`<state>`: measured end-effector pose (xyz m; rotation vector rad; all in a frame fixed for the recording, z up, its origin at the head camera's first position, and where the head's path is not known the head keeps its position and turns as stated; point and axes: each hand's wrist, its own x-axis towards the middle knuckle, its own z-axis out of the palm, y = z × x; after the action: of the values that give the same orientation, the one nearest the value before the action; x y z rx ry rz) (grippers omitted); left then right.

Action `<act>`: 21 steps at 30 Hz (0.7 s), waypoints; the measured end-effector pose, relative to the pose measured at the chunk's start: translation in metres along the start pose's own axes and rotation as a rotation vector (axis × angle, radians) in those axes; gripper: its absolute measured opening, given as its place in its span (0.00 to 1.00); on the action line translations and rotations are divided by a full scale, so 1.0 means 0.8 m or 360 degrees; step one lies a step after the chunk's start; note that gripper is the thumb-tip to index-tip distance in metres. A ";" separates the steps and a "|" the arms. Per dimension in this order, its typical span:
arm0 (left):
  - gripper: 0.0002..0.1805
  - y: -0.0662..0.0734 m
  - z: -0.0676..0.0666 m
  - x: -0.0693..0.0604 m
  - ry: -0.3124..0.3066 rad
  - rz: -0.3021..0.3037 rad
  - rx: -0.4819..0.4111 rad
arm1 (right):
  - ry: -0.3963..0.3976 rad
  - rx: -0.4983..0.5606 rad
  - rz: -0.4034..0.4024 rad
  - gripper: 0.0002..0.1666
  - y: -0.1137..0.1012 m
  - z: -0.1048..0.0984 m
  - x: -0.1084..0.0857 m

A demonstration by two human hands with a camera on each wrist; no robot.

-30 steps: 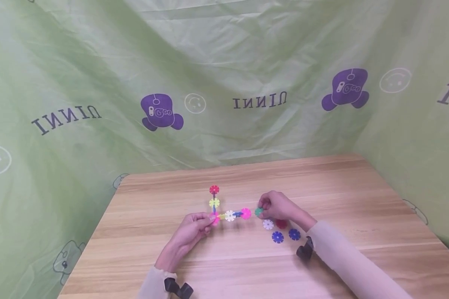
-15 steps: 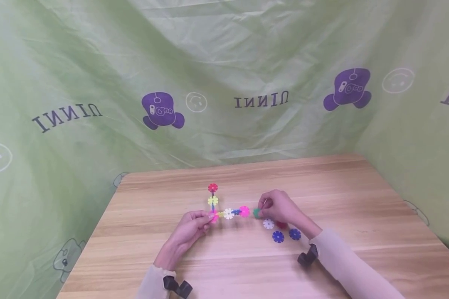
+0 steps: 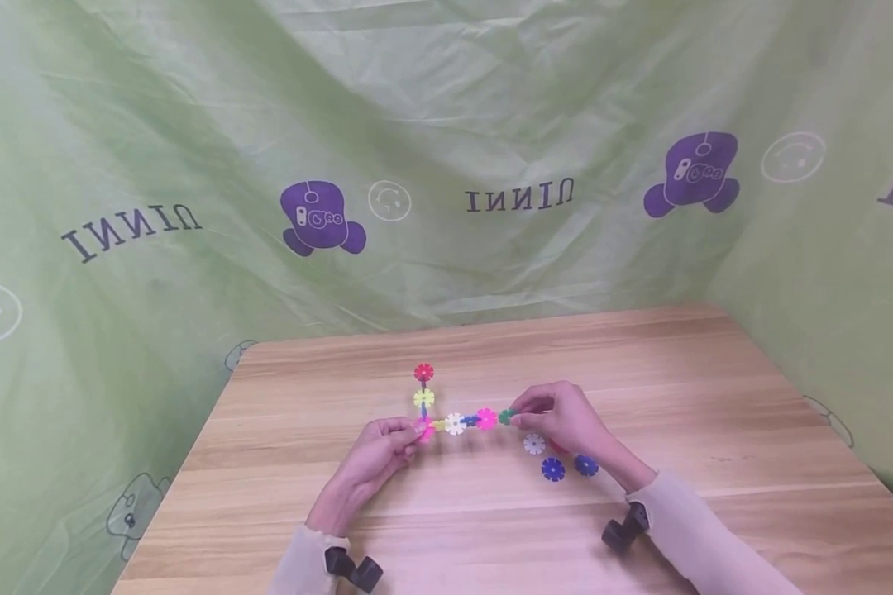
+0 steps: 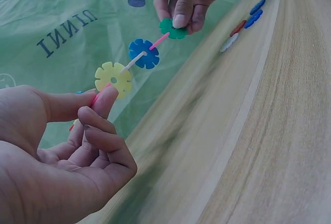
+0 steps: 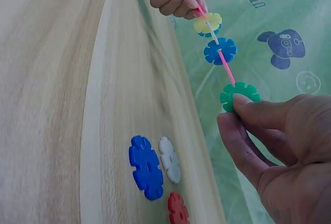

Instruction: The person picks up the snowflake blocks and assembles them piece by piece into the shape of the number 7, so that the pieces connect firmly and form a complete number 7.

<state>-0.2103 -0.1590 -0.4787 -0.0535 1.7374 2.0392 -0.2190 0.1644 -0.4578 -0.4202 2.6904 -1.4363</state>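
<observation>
An L-shaped chain of notched plastic discs is held above the table. My left hand (image 3: 375, 454) pinches the pink corner disc (image 3: 427, 430) between thumb and forefinger. From that corner one arm runs away to a yellow disc (image 3: 424, 398) and a red disc (image 3: 424, 372). The other goes right through a yellow disc (image 4: 113, 80), a white disc (image 3: 456, 424), a blue disc (image 4: 144, 54) and a pink end disc (image 3: 486, 419). My right hand (image 3: 565, 417) pinches a green disc (image 5: 239, 96), whose edge meets that pink disc in both wrist views. How deep the slots engage cannot be seen.
Loose discs lie on the wooden table (image 3: 268, 463) below my right hand: a white disc (image 3: 533, 444), two blue discs (image 3: 553, 469) and a red disc (image 5: 178, 208), mostly hidden by the hand in the head view. A green curtain (image 3: 417, 273) hangs behind the table.
My right hand has brought the green disc left and slightly up, from a small gap to contact with the pink end disc. The left hand and chain have shifted only slightly.
</observation>
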 end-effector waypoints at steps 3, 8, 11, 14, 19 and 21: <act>0.03 -0.001 0.001 0.000 0.0001 -0.0002 -0.0002 | -0.0004 0.0021 0.0003 0.04 -0.003 0.002 0.000; 0.05 -0.002 0.003 -0.001 -0.0021 -0.0014 -0.0017 | -0.0009 0.0025 -0.0035 0.05 -0.005 0.006 -0.003; 0.05 -0.003 0.003 0.000 -0.0019 -0.0015 -0.0023 | 0.0001 0.0015 -0.0069 0.04 -0.006 0.010 -0.005; 0.06 -0.005 0.004 0.000 -0.0014 -0.0012 -0.0019 | 0.0020 0.0006 -0.0077 0.04 -0.006 0.014 -0.007; 0.07 -0.011 0.008 0.003 -0.0009 -0.0021 -0.0006 | 0.0063 0.0033 -0.0050 0.06 -0.004 0.017 -0.008; 0.07 -0.013 0.010 0.003 0.0000 -0.0023 -0.0001 | 0.0077 0.0060 -0.0045 0.06 -0.005 0.015 -0.006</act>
<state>-0.2067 -0.1499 -0.4876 -0.0658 1.7312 2.0296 -0.2111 0.1535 -0.4616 -0.4284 2.7006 -1.5217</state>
